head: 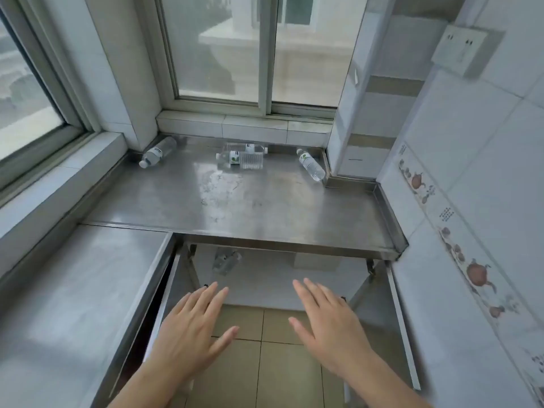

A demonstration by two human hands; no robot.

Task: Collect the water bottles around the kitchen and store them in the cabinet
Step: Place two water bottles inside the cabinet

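Four water bottles lie on their sides along the rear of the steel counter [235, 207], the landmark for all positions below. Beneath the counter, the cabinet [294, 284] stands open, its left door [164, 295] and right door [403, 325] swung outward over the tiled floor [262, 363]. A marble worktop [73, 304] adjoins the counter's left front corner. At the counter's back left corner lies the left bottle [157, 152], cap toward the viewer; at back centre, two bottles [241, 156] touch side by side; near the back right corner lies the right bottle [312, 165], close to the raised side lip. A pale, crumpled object [226, 260] inside the cabinet may be a bag or another bottle; blur prevents identification.

Below the counter's front edge, the left hand [191, 328] and right hand [329, 328] hover apart in front of the opening, fingers straight and spread, holding nothing. No bottle has yet been collected.

Risks: the bottles, being round and lying flat on smooth steel, would likely roll if nudged rather than grasped; the central pair could separate when one is lifted. Reaching to the rear requires leaning between the open doors, whose edges flank the forearms.

Open room: the counter's front and middle are unobstructed, and raised lips at the rear and right edges would stop a rolling bottle; the front edge has none.
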